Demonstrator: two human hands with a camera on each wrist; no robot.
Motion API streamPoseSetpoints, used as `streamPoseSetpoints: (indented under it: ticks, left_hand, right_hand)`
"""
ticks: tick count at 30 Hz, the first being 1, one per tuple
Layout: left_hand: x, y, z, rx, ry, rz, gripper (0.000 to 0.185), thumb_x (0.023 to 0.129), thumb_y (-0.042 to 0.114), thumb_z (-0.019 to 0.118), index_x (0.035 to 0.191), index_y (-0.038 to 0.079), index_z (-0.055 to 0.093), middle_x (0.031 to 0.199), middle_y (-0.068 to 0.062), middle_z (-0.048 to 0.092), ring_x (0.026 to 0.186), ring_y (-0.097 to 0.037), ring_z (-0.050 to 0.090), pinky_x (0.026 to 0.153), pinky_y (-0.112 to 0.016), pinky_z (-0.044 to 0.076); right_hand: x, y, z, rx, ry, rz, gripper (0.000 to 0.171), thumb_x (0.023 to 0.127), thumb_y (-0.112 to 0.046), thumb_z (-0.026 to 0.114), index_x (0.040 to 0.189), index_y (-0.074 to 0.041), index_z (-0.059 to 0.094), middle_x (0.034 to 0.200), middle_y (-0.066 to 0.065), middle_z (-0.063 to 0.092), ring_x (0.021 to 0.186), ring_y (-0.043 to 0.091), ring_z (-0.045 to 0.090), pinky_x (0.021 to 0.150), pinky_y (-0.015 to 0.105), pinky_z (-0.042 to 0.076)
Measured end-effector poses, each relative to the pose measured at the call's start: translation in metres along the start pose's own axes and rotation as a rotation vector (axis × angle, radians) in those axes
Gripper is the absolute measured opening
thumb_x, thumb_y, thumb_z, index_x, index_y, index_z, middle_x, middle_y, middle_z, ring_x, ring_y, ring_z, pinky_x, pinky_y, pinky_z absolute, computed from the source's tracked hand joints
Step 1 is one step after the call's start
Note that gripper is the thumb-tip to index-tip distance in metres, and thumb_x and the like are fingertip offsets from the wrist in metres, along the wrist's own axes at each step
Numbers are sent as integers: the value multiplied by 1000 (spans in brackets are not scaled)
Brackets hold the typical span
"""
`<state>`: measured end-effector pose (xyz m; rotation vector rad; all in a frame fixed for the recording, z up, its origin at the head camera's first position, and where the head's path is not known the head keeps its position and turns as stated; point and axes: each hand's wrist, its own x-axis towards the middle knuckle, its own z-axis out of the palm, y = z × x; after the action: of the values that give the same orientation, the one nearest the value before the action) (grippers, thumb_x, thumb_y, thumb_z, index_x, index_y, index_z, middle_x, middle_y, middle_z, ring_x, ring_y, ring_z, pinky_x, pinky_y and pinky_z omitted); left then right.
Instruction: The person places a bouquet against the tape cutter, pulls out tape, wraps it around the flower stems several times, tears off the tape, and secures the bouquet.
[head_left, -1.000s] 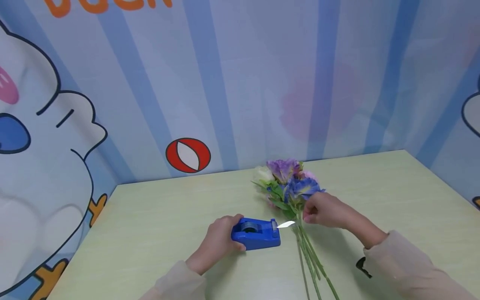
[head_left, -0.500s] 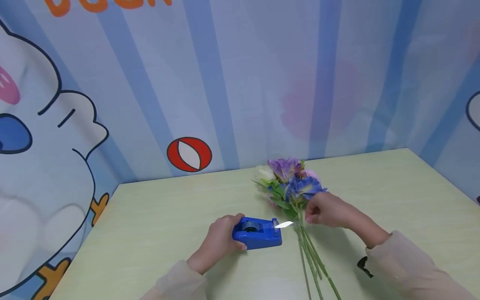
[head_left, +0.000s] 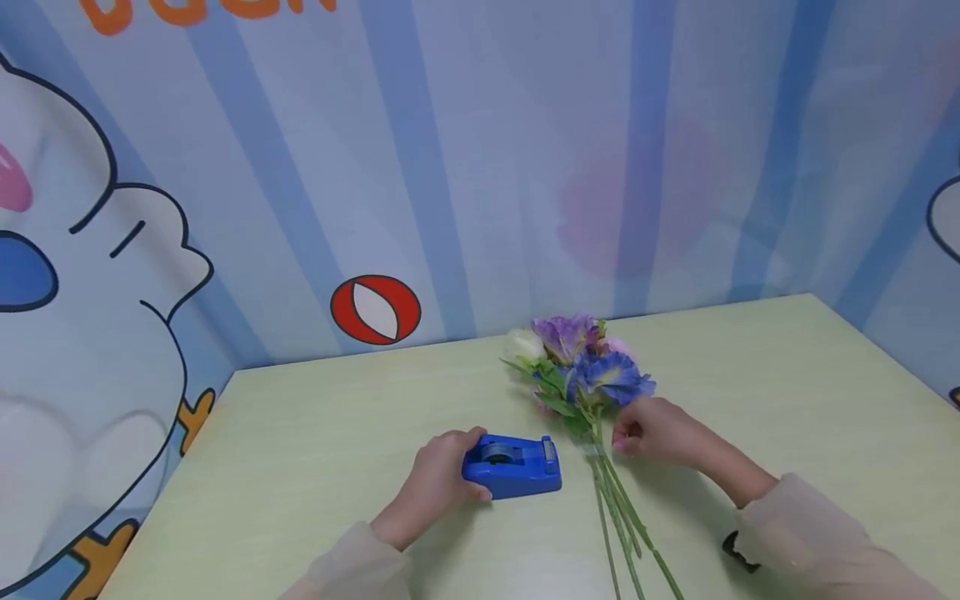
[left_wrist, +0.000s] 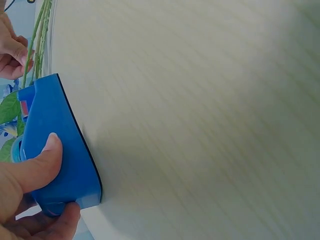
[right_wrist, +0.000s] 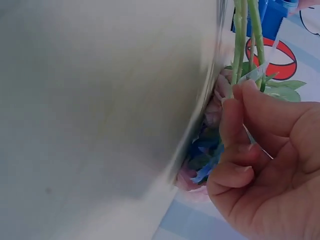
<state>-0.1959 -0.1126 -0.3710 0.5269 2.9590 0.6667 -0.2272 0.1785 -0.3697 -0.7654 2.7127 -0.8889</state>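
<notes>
Sleeves in pale beige are seen nearest the camera, one on each arm. Just beyond them, the blue tape dispenser [head_left: 512, 467] is gripped at its rear end by the left hand [head_left: 438, 483], with the thumb laid along its side wall and the fingers curled round the back; it stands flat on the table [head_left: 315, 467]. The dispenser looks solid and weighted, so it is judged to stay put under a pull and is best steadied at the back, as now.

Immediately right of the dispenser, a bunch of artificial flowers [head_left: 585, 375] lies on the table, its thin green stems [head_left: 618, 525] running back toward the person. The right hand [head_left: 652, 433] is closed at the stems just right of the dispenser, where a short strip of clear tape [right_wrist: 252, 74] is pinched against them by the thumb and forefinger. The stems are judged light and springy, likely wire-cored, and apt to splay; a hold is best taken where they are gathered below the leaves. The tape is flimsy and sticky, and would fold on itself if let loose.

Beyond the dispenser, purple, blue, cream and pink blooms with soft fabric petals are fanned out. Farthest back hangs a striped cartoon backdrop [head_left: 450, 167].
</notes>
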Motion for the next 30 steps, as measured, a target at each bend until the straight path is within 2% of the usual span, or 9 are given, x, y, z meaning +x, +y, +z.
streamPoseSetpoints:
  ticks: [8, 13, 18, 30]
  left_hand:
    - [1, 2, -1, -7, -8, -29, 71, 65, 18, 86, 126, -1, 55, 119, -17, 60, 109, -32, 56, 92, -47, 45]
    - [1, 2, -1, 7, -2, -14, 71, 65, 19, 86, 125, -2, 56, 117, -18, 61, 107, -32, 57, 91, -47, 45]
    - [1, 3, -1, 30, -4, 1, 70, 64, 20, 86, 123, -3, 56, 115, -19, 61, 105, -32, 58, 90, -48, 45]
    - [3, 3, 0, 1, -27, -36, 70, 65, 19, 86, 125, -1, 55, 117, -18, 60, 106, -33, 56, 92, -50, 44]
  right_hand:
    - [-1, 4, 4, 22, 15, 13, 9, 85, -6, 66, 77, -9, 67, 71, -4, 59, 61, 10, 47, 54, 26, 42]
    - [-1, 4, 4, 31, 10, 38, 8, 85, -6, 66, 77, -9, 66, 72, -4, 60, 64, 11, 51, 56, 28, 44]
    - [-1, 2, 5, 45, 10, 19, 8, 84, -5, 66, 77, -8, 66, 73, -4, 60, 66, 10, 53, 58, 28, 45]
    - [-1, 2, 6, 64, -5, 11, 9, 85, -5, 65, 78, -10, 66, 72, -4, 60, 63, 9, 52, 55, 26, 44]
